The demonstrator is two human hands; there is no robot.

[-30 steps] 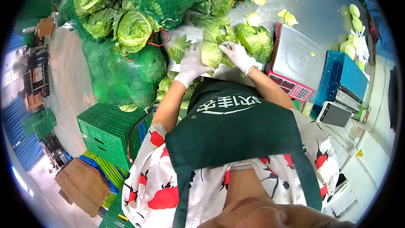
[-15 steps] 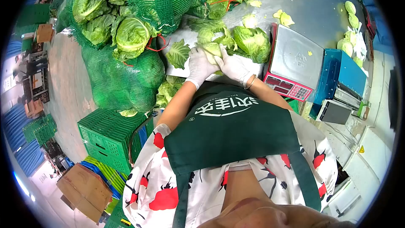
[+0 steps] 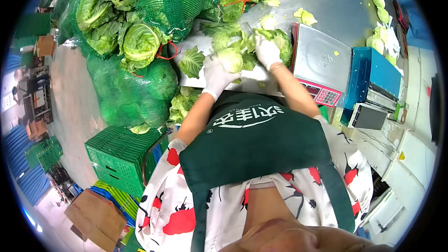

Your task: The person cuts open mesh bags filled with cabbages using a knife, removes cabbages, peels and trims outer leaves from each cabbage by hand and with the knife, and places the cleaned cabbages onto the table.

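My left hand (image 3: 218,77), in a white glove, is closed around the side of a pale, trimmed cabbage (image 3: 230,60). To its right and farther forward, my gloved right hand (image 3: 268,52) lies over loose leaves beside a leafy green cabbage (image 3: 283,43). Its fingers curl downward, and whatever they grip is hidden. Several loose outer leaves (image 3: 225,37) lie beyond the held cabbage. A dark green leaf (image 3: 191,62) rests on the metal surface left of my left hand.
Green mesh sacks of cabbages (image 3: 135,81) crowd the left side. A scale (image 3: 324,56) with a red keypad stands close to my right hand, with a blue machine (image 3: 380,77) beyond it. Trimmed cabbages (image 3: 375,42) lie at far right. Green crates (image 3: 116,156) are at lower left.
My hands have separated. The right hand has moved forward and right to the leafy cabbage, while the left keeps the pale cabbage, now showing a rounder face. The view has shifted slightly.
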